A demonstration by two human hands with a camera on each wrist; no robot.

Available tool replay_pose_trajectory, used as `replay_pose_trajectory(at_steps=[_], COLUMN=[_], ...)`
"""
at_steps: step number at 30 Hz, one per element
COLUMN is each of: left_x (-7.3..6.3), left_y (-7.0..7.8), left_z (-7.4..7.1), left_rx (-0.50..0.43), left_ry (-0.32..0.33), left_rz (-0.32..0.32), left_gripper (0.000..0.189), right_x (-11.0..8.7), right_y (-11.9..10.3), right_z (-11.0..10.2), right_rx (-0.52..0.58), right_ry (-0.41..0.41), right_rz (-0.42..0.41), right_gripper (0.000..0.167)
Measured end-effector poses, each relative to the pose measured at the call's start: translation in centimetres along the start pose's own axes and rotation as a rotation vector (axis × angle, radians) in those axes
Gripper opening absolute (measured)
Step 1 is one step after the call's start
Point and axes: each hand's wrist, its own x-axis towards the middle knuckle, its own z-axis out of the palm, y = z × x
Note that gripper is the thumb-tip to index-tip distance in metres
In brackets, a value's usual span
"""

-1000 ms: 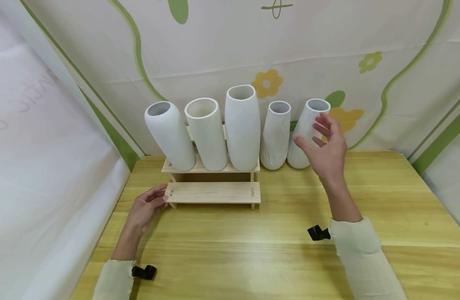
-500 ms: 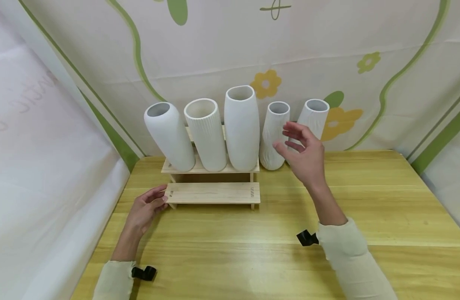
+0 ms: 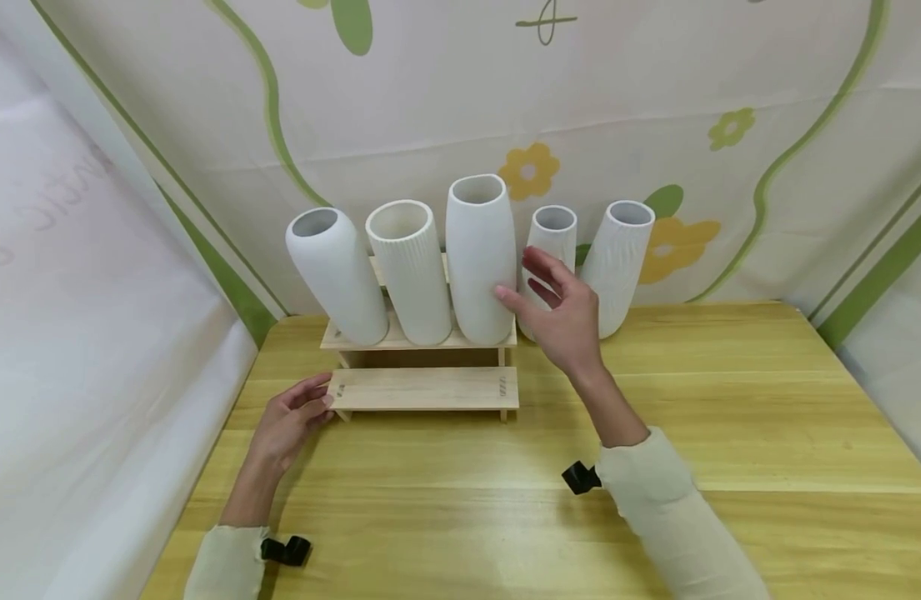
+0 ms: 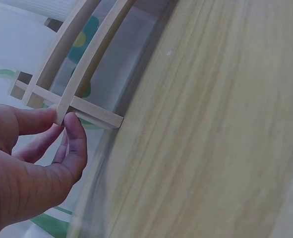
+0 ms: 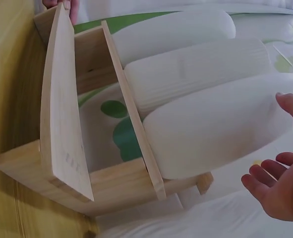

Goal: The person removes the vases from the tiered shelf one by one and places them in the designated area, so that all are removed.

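My left hand pinches the left end of the lower step of a wooden tiered stand; in the left wrist view, thumb and fingertips close round the board's end. On the step above stand a smooth white vase, a ribbed white vase and a tall white vase, side by side. My right hand, fingers loosely bent and apart, is at the tall vase's right side. Whether its thumb touches the vase I cannot tell. Behind this hand, a narrower textured vase is partly hidden.
Another textured white vase stands at the right on the wooden table. A patterned cloth backdrop hangs close behind the vases. White fabric borders the left side.
My right hand has moved left from the rightmost vase, past the narrower textured one, to the tall vase. The left hand keeps its hold on the stand. The vases have not moved.
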Motion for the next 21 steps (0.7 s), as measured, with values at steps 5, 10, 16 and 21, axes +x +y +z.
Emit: replay_pose_trajectory(at_steps=[5, 10, 16, 21], left_x=[0.0, -0.1, -0.1, -0.1], left_y=[0.0, -0.1, -0.1, -0.2], left_z=[0.0, 0.0, 0.0, 0.0], left_rx=[-0.002, 0.001, 0.008, -0.001], left_ry=[0.002, -0.002, -0.005, -0.007], left_rz=[-0.001, 0.004, 0.017, 0.019], left_gripper=[0.056, 0.056, 0.055, 0.055], right_x=[0.1, -0.1, -0.3, -0.5], right_y=[0.2, 0.5, 0.9, 1.4], right_z=[1.3, 2.2, 2.7, 2.8], right_rx=[-0.015, -0.080, -0.137, -0.140], right_ry=[-0.013, -0.027, -0.025, -0.041], right_rz=[0.018, 0.026, 0.036, 0.079], right_gripper=[0.074, 0.083, 0.087, 0.092])
